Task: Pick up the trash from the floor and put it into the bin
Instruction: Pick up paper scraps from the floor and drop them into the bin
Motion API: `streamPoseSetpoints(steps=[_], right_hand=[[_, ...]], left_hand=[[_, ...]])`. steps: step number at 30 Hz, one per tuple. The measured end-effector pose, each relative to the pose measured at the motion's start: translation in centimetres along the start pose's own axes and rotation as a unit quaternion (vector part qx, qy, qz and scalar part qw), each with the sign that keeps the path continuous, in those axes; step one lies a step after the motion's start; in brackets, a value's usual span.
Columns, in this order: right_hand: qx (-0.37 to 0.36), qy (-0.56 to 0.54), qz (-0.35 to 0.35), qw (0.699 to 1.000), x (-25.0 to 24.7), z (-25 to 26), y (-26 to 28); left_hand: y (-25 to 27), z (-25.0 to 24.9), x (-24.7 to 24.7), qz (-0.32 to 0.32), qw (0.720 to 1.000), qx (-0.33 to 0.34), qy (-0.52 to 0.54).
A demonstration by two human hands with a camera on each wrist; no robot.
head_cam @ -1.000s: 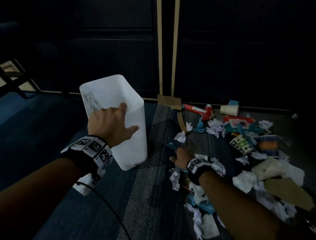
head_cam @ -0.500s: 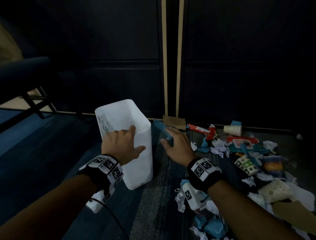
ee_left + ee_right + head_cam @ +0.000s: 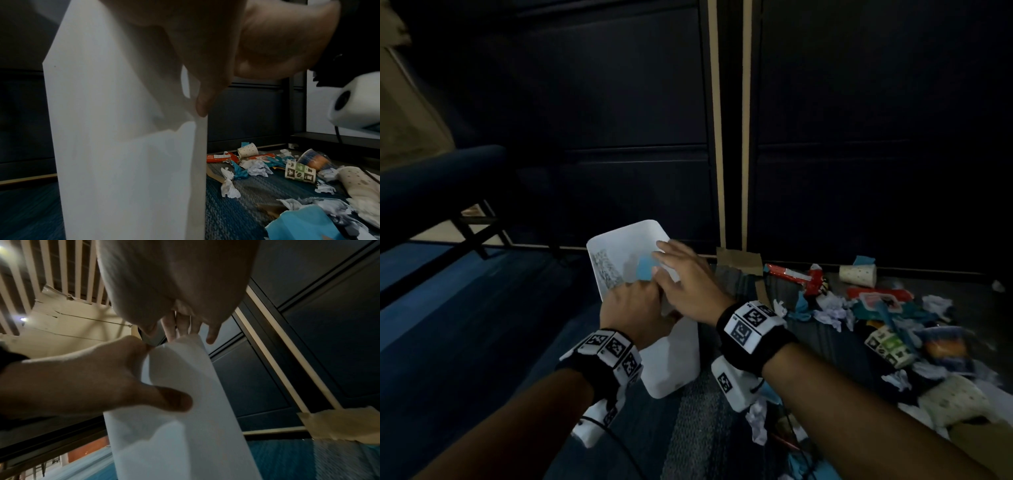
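Note:
The white plastic bin stands on the carpet, with its wall filling the left wrist view. My left hand grips its near rim, thumb on the outer wall. My right hand hovers over the opening with straight fingers and holds nothing. A blue scrap shows inside the bin just under those fingers. More trash lies on the floor to the right: a red wrapper, a dotted paper cup, a patterned cup and crumpled white paper.
A dark panelled wall with pale vertical strips rises close behind the bin. A dark chair stands at the left. Blue carpet stretches left of the bin. A cardboard piece leans at the wall's foot.
My right hand rose from the trash pile with a blue scrap and moved left over the bin; the scrap is now inside. My left hand stayed on the rim.

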State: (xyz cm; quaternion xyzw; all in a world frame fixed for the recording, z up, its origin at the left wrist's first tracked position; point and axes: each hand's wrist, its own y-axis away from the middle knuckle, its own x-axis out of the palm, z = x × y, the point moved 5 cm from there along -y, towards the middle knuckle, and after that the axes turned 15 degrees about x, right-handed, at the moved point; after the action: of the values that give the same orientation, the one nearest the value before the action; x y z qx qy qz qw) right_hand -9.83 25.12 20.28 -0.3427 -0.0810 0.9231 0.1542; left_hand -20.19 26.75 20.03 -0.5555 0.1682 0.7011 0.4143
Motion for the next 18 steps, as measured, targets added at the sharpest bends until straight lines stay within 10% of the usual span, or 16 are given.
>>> streamPoseSetpoints(steps=[10, 18], right_hand=[[0.032, -0.030, -0.100, 0.994, -1.0, -7.6, 2.3], [0.269, 0.121, -0.003, 0.955, 3.1, -22.5, 4.0]], left_hand=[[-0.1, 0.0, 0.7, -0.019, 1.000, -0.002, 0.011], [-0.3, -0.2, 0.8, -0.017, 1.000, 0.012, 0.011]])
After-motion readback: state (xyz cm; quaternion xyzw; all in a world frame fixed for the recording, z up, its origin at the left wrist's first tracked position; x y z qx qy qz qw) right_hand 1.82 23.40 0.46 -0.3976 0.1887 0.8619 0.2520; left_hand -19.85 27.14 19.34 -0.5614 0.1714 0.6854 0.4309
